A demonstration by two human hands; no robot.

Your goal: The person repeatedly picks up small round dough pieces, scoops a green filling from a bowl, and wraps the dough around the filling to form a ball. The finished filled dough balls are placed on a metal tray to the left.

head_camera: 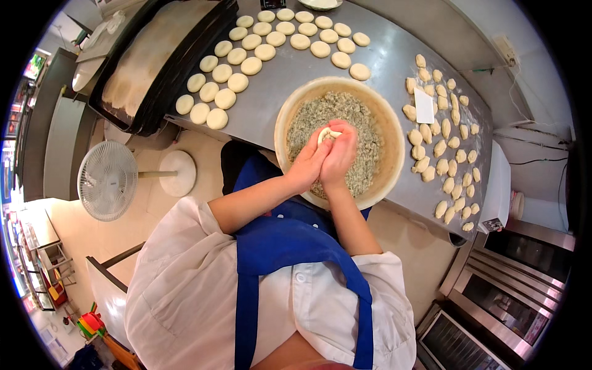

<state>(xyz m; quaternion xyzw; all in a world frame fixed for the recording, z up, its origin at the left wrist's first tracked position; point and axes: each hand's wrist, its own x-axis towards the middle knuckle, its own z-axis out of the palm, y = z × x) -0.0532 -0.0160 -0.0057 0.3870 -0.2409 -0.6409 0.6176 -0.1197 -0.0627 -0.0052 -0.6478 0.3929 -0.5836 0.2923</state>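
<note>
Above a wide bowl (398,143) of crumbly grey-green filling (356,111), my two hands are cupped together around one piece of dough (327,134). My left hand (307,162) and my right hand (341,152) touch at the palms and heels. The dough's rim is pale and curved, with some filling visible inside; its underside is hidden by the hands. Flat round dough pieces (251,65) lie in rows on the metal table to the left and beyond the bowl. Small uneven dough lumps (440,148) lie on the floured right side, with a white scraper (423,106) on some of them.
Dark-edged baking trays (148,60) are stacked at the table's left end. A standing fan (108,180) is on the floor at left. A metal-fronted oven (504,300) stands at lower right. The metal table's front edge (222,135) runs behind the bowl.
</note>
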